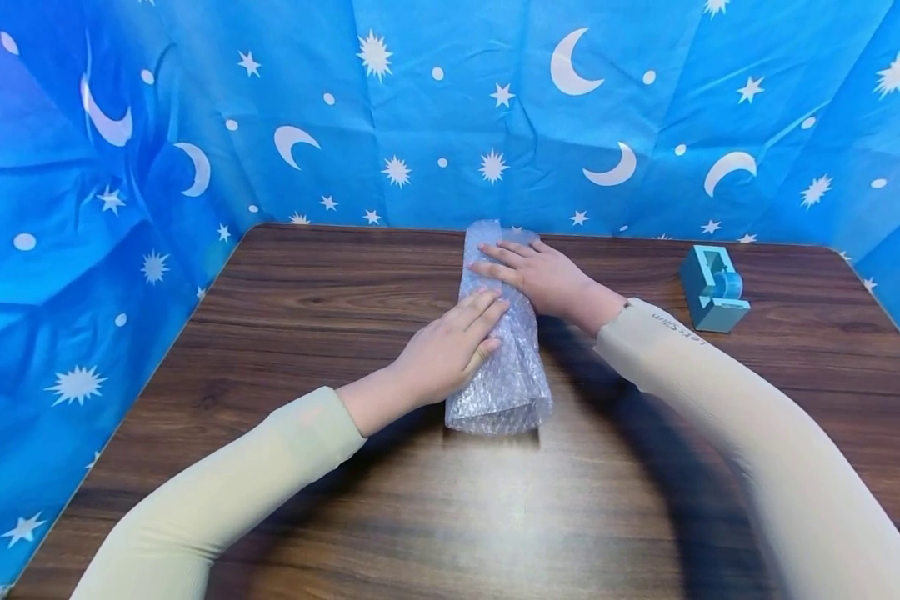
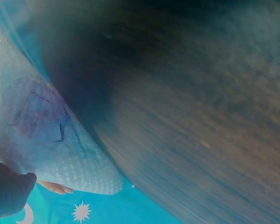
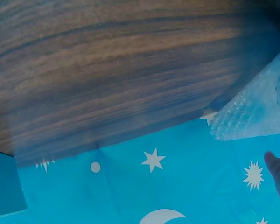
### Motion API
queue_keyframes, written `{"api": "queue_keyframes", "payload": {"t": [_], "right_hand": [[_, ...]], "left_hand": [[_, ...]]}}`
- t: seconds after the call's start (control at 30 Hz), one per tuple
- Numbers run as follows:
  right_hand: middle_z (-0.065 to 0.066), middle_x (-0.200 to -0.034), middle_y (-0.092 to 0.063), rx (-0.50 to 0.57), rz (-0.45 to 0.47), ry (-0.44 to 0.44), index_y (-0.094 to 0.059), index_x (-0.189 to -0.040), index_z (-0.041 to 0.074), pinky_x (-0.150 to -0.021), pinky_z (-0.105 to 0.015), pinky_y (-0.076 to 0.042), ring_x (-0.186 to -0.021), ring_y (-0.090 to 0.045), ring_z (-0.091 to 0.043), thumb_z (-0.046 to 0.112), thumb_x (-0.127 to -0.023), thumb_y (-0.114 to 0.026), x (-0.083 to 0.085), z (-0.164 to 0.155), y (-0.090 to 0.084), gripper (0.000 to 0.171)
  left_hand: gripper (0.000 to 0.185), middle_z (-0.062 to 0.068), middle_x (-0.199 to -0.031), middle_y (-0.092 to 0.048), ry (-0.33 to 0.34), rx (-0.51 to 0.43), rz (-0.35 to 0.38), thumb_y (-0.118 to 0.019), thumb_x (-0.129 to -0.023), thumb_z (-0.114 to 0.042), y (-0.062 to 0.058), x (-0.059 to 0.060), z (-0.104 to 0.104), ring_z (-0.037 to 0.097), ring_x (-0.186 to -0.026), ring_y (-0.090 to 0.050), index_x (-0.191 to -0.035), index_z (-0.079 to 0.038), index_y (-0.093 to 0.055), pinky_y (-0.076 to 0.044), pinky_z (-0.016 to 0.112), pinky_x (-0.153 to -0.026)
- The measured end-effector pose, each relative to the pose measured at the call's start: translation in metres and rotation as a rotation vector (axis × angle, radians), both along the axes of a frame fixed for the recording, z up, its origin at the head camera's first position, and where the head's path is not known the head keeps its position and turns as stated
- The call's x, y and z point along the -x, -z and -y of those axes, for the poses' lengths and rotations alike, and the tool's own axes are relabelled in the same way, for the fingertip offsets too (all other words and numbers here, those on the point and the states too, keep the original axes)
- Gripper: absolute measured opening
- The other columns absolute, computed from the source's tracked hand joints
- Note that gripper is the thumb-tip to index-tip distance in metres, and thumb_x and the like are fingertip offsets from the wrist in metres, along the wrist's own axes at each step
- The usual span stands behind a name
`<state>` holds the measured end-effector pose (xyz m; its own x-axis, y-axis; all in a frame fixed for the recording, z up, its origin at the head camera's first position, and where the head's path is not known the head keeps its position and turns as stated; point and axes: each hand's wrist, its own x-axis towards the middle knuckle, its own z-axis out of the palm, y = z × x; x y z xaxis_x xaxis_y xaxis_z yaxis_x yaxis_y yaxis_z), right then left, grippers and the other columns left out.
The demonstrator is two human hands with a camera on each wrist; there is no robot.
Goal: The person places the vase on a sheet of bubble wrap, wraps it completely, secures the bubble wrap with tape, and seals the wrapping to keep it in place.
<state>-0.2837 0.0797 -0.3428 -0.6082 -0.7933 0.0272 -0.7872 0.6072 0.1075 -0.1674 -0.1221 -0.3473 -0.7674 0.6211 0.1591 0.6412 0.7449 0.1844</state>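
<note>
The left hand and right hand rest on a bubble-wrap bundle, each grip wide, uncurled. A teal tape dispenser stands rightward on the wood-grain worktop

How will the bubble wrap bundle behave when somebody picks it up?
The bubble wrap bundle will probably flex at its near end, where loose film gapes. It seems unlikely to roll, being broad and flattish. Its small bubbles may dent if gripped hard.
</note>
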Motion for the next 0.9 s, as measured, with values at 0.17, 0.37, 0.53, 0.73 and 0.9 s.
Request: {"api": "queue_keyframes", "payload": {"t": [0.17, 0.37, 0.53, 0.73, 0.9], "right_hand": [[-0.011, -0.170, -0.030, 0.043, 0.031, 0.063, -0.025, -0.164, 0.018, -0.123, -0.062, -0.033, -0.156, -0.033, -0.033, 0.017, -0.106, -0.052, 0.000, -0.001, 0.001, 0.063], [-0.012, -0.170, -0.028, 0.098, 0.062, 0.111, -0.023, -0.164, 0.014, -0.123, -0.064, -0.031, -0.156, -0.032, -0.034, 0.026, -0.102, -0.062, 0.000, -0.008, 0.004, 0.075], [-0.013, -0.170, -0.029, 0.120, 0.066, 0.121, -0.027, -0.163, 0.012, -0.122, -0.065, -0.032, -0.156, -0.032, -0.035, 0.021, -0.102, -0.062, -0.002, -0.008, 0.005, 0.072], [-0.014, -0.168, -0.032, 0.196, 0.017, 0.171, -0.034, -0.160, 0.008, -0.120, -0.064, -0.036, -0.154, -0.036, -0.035, 0.006, -0.100, -0.058, -0.007, -0.018, 0.003, 0.064], [-0.019, -0.162, -0.041, 0.333, -0.004, 0.185, -0.045, -0.152, 0.002, -0.118, -0.061, -0.040, -0.150, -0.042, -0.038, 0.007, -0.099, -0.061, -0.021, -0.040, -0.005, 0.056]], "left_hand": [[0.053, 0.019, -0.166, -0.034, 0.011, -0.001, -0.015, -0.041, -0.111, -0.028, -0.002, -0.002, 0.000, 0.035, -0.156, -0.032, -0.157, -0.001, -0.037, -0.031, 0.047, -0.128], [0.053, 0.020, -0.165, -0.036, 0.015, -0.004, -0.015, -0.042, -0.110, -0.027, -0.003, -0.003, -0.001, 0.035, -0.156, -0.033, -0.156, -0.001, -0.039, -0.031, 0.048, -0.127], [0.053, 0.019, -0.166, -0.035, 0.014, 0.016, -0.014, -0.041, -0.111, -0.028, -0.005, -0.003, -0.002, 0.035, -0.156, -0.031, -0.156, -0.001, -0.038, -0.029, 0.047, -0.128], [0.053, 0.018, -0.166, -0.035, 0.008, 0.022, -0.014, -0.041, -0.111, -0.029, -0.005, -0.002, -0.002, 0.034, -0.156, -0.031, -0.156, -0.002, -0.038, -0.029, 0.046, -0.128], [0.053, 0.016, -0.166, -0.035, 0.009, 0.019, -0.019, -0.041, -0.111, -0.030, -0.004, 0.000, -0.002, 0.033, -0.156, -0.032, -0.157, -0.003, -0.039, -0.029, 0.045, -0.128]]}}
